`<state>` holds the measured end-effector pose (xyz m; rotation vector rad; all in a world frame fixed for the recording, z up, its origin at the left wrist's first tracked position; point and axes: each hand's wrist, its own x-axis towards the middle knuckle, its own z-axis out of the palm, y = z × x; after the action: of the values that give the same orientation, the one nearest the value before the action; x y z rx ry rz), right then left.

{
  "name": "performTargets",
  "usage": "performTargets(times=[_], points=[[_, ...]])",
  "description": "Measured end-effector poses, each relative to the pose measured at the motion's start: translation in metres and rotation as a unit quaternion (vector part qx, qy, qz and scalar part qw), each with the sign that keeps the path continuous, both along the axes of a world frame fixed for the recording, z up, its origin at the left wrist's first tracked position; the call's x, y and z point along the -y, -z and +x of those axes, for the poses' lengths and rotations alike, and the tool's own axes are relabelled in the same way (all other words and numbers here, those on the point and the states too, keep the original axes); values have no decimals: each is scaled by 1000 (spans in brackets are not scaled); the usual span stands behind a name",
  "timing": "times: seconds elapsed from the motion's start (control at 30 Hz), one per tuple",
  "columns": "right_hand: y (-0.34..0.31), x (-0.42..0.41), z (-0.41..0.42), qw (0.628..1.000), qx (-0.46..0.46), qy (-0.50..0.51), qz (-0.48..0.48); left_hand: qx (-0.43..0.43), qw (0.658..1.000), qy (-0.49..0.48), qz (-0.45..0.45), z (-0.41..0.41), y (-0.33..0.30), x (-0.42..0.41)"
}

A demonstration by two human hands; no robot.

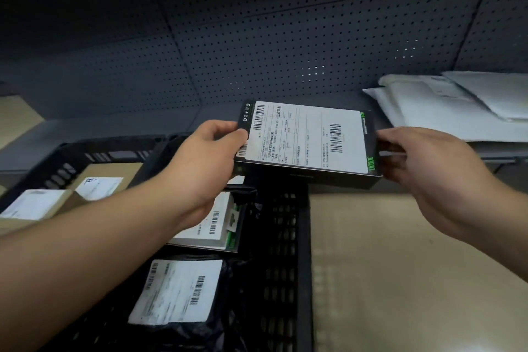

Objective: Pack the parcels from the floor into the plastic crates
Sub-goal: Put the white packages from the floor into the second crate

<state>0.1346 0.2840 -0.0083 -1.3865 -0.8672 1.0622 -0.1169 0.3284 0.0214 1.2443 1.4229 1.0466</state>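
A flat black box parcel (307, 140) with a large white shipping label on top is held level above the far right corner of a black plastic crate (288, 260). My left hand (205, 163) grips its left end, thumb on the label. My right hand (420, 163) grips its right end. Inside that crate lie a black bag parcel with a white label (178, 291) and a white-and-green box (211, 226). A second black crate (60, 163) at the left holds brown cardboard boxes (100, 186) with white labels.
White padded mailers (457, 103) are piled at the right on a low grey shelf. A dark perforated metal panel (257, 37) rises behind everything. Tan floor (400, 266) lies to the right of the crate.
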Motion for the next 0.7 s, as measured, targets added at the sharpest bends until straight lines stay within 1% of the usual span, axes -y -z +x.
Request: performTargets(times=[0.1,0.2,0.3,0.4,0.5,0.57,0.63,0.7], points=[[-7,10,-24,999,7,-54,1,-8,1000,-28,-2,-29,0,7],[-13,16,-50,996,-46,-69,-25,8,999,-49,-17,-57,2,20],[-14,18,-71,993,-72,-76,-50,-3,998,-63,-28,-85,7,31],[-14,23,-92,986,-61,-135,-78,-5,995,-89,-39,-108,8,34],[-10,27,-110,972,-43,-199,-118,-26,994,-96,-53,-124,8,37],[-7,28,-122,963,-23,-229,-138,-63,991,-92,-69,-136,13,40],[-4,27,-132,957,-14,-247,-154,-129,984,-85,-90,-147,20,45],[-2,27,-141,948,-20,-265,-173,-205,969,-89,-109,-157,27,48]])
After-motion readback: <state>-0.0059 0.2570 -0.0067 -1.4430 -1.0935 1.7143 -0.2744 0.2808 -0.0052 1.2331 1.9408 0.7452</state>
